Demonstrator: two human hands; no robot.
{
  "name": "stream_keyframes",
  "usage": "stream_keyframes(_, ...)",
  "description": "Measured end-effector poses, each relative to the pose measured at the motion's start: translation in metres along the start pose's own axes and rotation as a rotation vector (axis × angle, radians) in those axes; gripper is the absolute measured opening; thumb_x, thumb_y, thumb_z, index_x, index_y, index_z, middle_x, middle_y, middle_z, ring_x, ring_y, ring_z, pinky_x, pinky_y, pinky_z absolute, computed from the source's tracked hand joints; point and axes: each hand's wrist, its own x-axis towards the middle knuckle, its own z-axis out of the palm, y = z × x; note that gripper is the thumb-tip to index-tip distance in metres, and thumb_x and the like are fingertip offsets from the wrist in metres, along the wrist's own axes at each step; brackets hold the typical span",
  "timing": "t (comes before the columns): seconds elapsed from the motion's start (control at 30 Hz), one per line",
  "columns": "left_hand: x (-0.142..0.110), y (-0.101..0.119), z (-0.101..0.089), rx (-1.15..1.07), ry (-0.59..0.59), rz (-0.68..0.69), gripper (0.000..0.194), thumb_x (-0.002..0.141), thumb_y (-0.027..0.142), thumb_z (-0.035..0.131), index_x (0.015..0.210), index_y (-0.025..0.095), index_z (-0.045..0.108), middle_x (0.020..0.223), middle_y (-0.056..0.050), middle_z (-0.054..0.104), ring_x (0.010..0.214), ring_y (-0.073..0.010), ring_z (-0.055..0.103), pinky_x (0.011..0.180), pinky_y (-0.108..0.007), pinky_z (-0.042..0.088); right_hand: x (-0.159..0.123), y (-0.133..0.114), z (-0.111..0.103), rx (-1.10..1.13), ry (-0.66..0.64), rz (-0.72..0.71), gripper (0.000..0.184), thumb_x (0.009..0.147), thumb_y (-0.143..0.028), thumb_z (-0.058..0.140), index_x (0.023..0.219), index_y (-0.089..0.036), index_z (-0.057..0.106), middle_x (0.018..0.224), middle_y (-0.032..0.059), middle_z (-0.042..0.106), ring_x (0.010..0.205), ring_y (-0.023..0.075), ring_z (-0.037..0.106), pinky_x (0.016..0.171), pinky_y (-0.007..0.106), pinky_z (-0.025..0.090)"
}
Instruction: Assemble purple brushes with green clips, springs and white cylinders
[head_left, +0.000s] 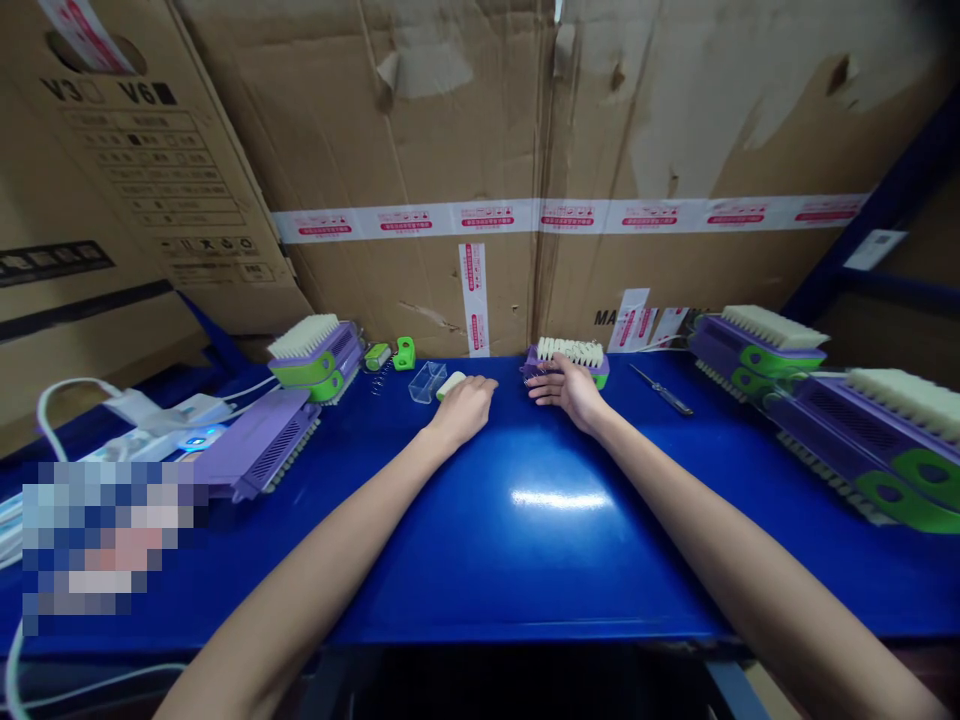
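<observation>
My left hand (466, 408) rests palm down on the blue tabletop, its fingers pointing right and lying low, with nothing visible in them. Just behind it is a small cream and green piece (451, 386), partly hidden by the hand. A clear plastic compartment box (427, 382) stands left of that. My right hand (574, 393) is open, fingers spread toward the left, in front of a purple and green brush (571, 352) with cream bristles. Its fingers overlap the brush in view; I cannot tell whether they touch it. Small thin metal bits lie on the bristles.
A screwdriver-like tool (661, 390) lies right of my hand. More purple brushes stand at left (315, 355) and right (757, 350). Near the left one are a green bracket (404, 353) and a spring (380, 378). A power strip (157, 430) with cables sits far left. Cardboard (420, 130) walls the back.
</observation>
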Motion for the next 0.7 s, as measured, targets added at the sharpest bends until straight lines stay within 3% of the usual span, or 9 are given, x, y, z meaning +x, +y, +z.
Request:
stream_keyframes(0.17,0.000,0.000,0.005,-0.120,0.087,0.124,0.027,0.091,0.014,0.039,0.108,0.014,0.060,0.105,-0.010,0.065,0.097,-0.0202,0.059,0.087,-0.034,0.047,0.000,-0.002,-0.001,0.052,0.020,0.031,0.028,0.094,-0.038,0.036,0.089,-0.017,0.053,0.067,0.0075,0.069,0.056,0.0168,0.065,0.057,0.028,0.053)
stream_keyframes(0.4,0.001,0.000,0.011,-0.056,0.065,-0.015,0.021,0.090,0.021,0.047,0.105,0.016,0.061,0.097,-0.010,0.066,0.093,-0.0221,0.060,0.086,-0.037,0.046,0.004,-0.003,-0.008,0.072,0.034,0.066,0.030,0.093,-0.042,0.032,0.089,-0.019,0.051,0.083,0.0103,0.072,0.073,0.0191,0.068,0.072,0.033,0.054)
stream_keyframes(0.7,-0.001,0.007,0.000,-0.213,0.067,-0.118,0.029,0.090,0.022,0.049,0.119,0.021,0.053,0.108,-0.008,0.062,0.093,-0.0223,0.062,0.075,-0.032,0.048,-0.001,-0.007,-0.003,0.115,0.039,0.090,0.026,0.093,-0.037,0.043,0.080,-0.017,0.054,0.072,0.0072,0.071,0.064,0.0165,0.067,0.068,0.030,0.054)
